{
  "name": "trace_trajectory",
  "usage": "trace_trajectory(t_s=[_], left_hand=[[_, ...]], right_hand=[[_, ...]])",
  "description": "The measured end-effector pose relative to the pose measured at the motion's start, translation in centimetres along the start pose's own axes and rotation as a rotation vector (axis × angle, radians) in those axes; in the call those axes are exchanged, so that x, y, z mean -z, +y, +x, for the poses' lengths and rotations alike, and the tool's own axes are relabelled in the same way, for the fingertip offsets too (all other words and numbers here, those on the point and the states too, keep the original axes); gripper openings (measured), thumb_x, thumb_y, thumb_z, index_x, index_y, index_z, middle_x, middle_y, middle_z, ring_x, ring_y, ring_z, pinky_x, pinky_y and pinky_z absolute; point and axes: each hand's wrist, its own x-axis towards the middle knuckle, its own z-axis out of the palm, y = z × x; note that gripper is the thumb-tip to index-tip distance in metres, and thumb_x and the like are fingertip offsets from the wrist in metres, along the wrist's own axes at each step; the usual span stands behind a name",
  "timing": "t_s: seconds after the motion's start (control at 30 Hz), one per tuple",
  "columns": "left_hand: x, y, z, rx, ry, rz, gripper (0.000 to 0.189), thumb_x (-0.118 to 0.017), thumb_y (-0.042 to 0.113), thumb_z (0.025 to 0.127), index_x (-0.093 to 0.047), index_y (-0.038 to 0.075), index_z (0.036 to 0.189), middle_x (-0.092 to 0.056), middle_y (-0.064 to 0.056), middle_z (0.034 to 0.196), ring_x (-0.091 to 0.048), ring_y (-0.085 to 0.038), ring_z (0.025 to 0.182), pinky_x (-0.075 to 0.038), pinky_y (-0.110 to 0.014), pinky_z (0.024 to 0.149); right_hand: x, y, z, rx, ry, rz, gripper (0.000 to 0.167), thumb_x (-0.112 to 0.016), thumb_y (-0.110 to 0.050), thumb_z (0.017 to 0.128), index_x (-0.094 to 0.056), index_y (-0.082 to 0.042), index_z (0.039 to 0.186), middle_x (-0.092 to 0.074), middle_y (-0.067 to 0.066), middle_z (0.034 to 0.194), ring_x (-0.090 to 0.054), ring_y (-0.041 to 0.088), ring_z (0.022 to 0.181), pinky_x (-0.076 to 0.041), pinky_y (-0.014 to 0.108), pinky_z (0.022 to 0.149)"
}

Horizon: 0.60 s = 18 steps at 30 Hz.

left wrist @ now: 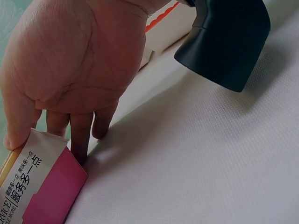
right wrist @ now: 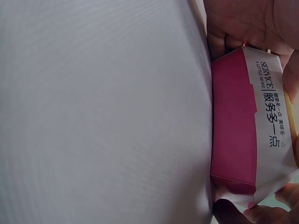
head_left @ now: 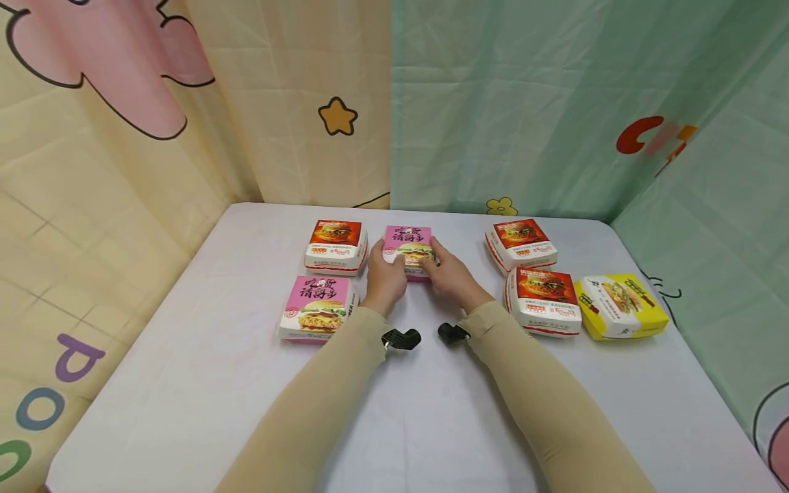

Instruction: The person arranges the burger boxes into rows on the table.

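A pink and white burger box with a burger picture sits at the back middle of the table between the two hands. The left hand grips its left side, thumb on the top edge. On the opposite side the right hand holds it the same way, thumb on the lid. In the left wrist view, fingers reach around the corner of the burger box. Its magenta lower half appears against the white cloth in the right wrist view.
Left of the hands lie a red and white burger box and another pink box. To the right are two red and white boxes and a yellow box. Curtains hang behind the white table.
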Motion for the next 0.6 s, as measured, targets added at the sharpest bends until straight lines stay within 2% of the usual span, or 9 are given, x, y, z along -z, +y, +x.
trace_trajectory(t_s=[0.6], left_hand=[[-0.05,-0.06,0.03,0.012,0.007,-0.007,0.067,-0.052,0.031,0.110,-0.021,0.019,0.168,-0.022,-0.010,0.175,-0.026,-0.029,0.160,-0.027,-0.050,0.130]], right_hand=[[-0.08,-0.19,-0.14,-0.010,0.002,0.028,0.073,-0.047,-0.042,0.110,-0.009,-0.027,0.171,-0.024,0.012,0.175,-0.023,0.036,0.162,-0.020,0.054,0.131]])
